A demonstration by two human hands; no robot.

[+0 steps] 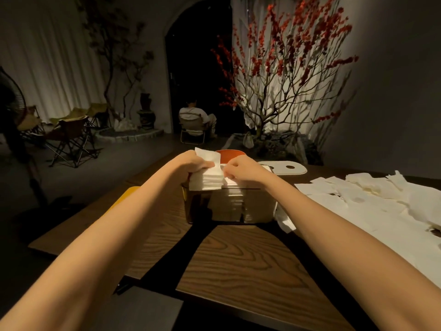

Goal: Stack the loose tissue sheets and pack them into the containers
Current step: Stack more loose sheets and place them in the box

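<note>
So this is the packing step: the left hand (191,163) has its fingers wrapped round a thick stack (206,180) of folded tissues, holding it at the open top of the clear box (229,206) on the table (238,259). The stack sits over the box's left end, mostly above the rim, not down inside yet. The right hand (241,169) looks like it's pinching the stack's right edge, though exactly how is hard to make out. The box already has tissues in its right part. Loose sheets (358,194) lie well off to the right. Next I'd guess: squeeze the stack square and slide it straight down without snagging the rim.
</note>
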